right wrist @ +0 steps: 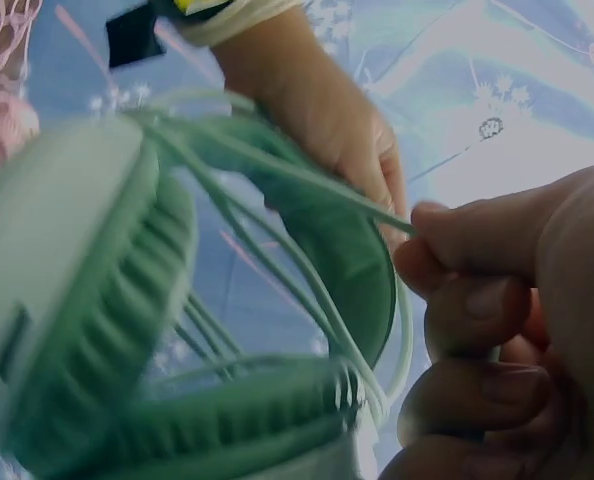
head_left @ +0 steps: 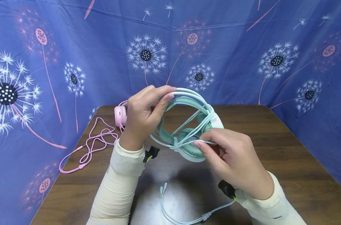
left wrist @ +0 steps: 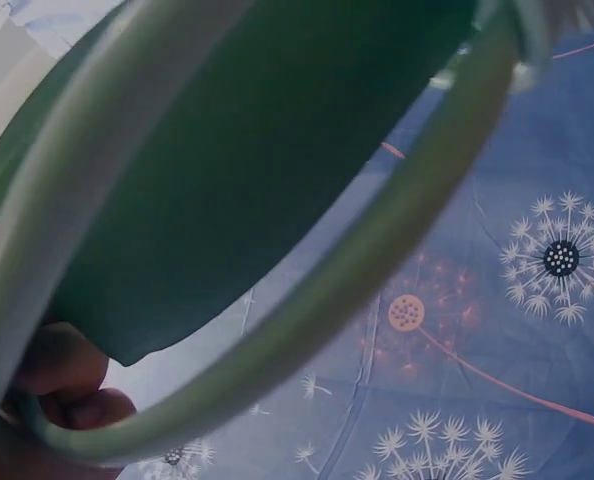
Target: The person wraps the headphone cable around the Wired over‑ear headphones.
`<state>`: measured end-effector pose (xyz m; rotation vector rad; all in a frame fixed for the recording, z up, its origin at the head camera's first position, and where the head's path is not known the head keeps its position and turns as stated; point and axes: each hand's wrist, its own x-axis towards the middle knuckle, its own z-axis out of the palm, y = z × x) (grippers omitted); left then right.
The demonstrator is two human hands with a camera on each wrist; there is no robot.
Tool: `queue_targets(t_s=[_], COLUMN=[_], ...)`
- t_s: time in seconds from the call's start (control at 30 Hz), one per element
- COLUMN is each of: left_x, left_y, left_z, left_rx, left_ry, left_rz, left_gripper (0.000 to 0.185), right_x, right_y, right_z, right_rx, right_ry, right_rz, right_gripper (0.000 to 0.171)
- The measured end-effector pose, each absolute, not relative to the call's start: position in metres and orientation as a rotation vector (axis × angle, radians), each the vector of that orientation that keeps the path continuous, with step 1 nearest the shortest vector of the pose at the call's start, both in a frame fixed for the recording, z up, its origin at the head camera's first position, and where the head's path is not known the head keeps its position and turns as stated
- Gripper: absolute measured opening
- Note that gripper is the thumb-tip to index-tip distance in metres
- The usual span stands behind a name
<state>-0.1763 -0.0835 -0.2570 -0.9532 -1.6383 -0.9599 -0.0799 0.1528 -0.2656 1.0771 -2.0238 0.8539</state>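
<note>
The left hand [head_left: 143, 117] grips the top band of the green headphones [head_left: 187, 125]. The right hand [head_left: 232, 159], lower down, pinches the cord [head_left: 207, 142] wrapped around them.

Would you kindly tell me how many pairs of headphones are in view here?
2. The mint-green headphones are held above the table by the left hand and right hand. The pink headphones lie on the table behind the left hand, partly hidden.

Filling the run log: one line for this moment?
left hand: grips mint-green headphones' band | right hand: pinches their mint cable | pink headphones: on table
</note>
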Motion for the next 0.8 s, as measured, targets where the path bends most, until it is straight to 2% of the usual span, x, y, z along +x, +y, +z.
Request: queue_targets(t_s=[0.2,0.63,0.8], left_x=[-0.170,-0.167,-0.166], left_y=[-0.082,-0.083,-0.082], left_z=[-0.255,-0.255,-0.256], left_rx=[-1.062,-1.369,-1.401], left_ry=[-1.671,-1.712,-1.694], left_rz=[-0.992,-0.977,-1.002], left_gripper=[0.018,0.020,0.020], right_x=[-0.080,-0.083,-0.084], right_y=[0.155,0.160,0.165], right_z=[-0.259,-0.257,-0.254], right_rx=[1.085,1.128,1.159], right_ry=[-1.991,-1.943,-1.893], right_rz=[0.701,0.539,0.547], right_gripper=[0.030,0.033,0.031])
